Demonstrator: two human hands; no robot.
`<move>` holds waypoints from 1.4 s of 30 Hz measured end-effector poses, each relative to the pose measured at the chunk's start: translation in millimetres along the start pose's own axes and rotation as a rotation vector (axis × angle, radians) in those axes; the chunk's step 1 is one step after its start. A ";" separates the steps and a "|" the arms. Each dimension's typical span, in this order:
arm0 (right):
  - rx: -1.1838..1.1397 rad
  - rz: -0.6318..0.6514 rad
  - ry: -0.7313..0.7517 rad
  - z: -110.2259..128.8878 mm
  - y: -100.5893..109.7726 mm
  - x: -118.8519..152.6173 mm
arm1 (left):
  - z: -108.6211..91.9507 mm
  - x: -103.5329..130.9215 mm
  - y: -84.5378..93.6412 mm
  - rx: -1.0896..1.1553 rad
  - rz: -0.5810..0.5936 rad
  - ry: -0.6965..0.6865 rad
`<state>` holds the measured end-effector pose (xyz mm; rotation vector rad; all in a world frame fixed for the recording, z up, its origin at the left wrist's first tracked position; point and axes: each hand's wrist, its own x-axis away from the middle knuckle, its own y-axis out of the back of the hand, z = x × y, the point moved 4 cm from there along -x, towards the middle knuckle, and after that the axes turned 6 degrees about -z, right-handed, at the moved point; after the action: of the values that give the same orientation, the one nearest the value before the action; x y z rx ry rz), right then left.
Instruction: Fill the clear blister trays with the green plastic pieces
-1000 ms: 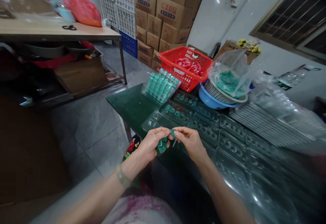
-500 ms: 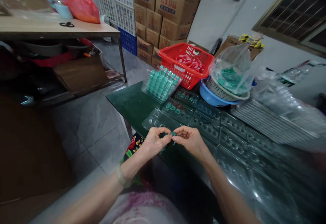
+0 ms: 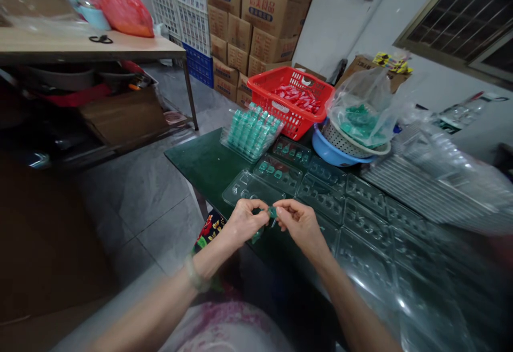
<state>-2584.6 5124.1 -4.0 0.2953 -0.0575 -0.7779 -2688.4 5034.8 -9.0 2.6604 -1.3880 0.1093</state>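
Between my two hands is a small green plastic piece (image 3: 272,212), its exact kind too small to tell. My left hand (image 3: 249,220) pinches it from the left, thumb and forefinger closed. From the other side, my right hand (image 3: 297,217) grips it with bent fingers. Below my left hand another bit of green (image 3: 257,234) shows, partly hidden by the fingers. Just beyond the hands lies a clear plastic tray (image 3: 244,185) with moulded hollows. Behind that, a second clear tray (image 3: 286,178) has several green pieces (image 3: 270,169) set in it.
On the dark green table (image 3: 196,159) lie several clear trays (image 3: 320,197). A stack of filled trays (image 3: 252,133), a red basket (image 3: 276,107) of pink-red pieces, and a blue basin (image 3: 326,151) under a colander (image 3: 340,141) with bagged green pieces stand behind. Cartons (image 3: 264,15) rise farther back.
My right fingers have turned and shifted slightly on the small green piece, so more of it shows. My left hand keeps nearly the same place. The whole view has moved a little.
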 end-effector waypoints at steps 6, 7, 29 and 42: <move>-0.139 0.130 -0.071 1.2 8.9 3.5 | 12.4 -1.7 -7.5 0.298 0.095 0.132; -0.147 0.114 -0.079 -0.1 10.2 3.9 | 12.8 -1.6 -8.7 0.325 0.112 0.148; 0.471 -0.250 0.336 -20.9 46.3 -88.6 | 9.9 -6.1 -8.1 0.678 0.234 0.232; 0.990 -0.017 0.458 -31.6 27.8 -112.2 | 16.0 -4.4 -3.6 0.789 0.188 0.349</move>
<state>-2640.5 5228.8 -20.0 1.4068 -0.0033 -0.6331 -2687.9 5037.9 -25.7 2.8128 -1.7069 1.3190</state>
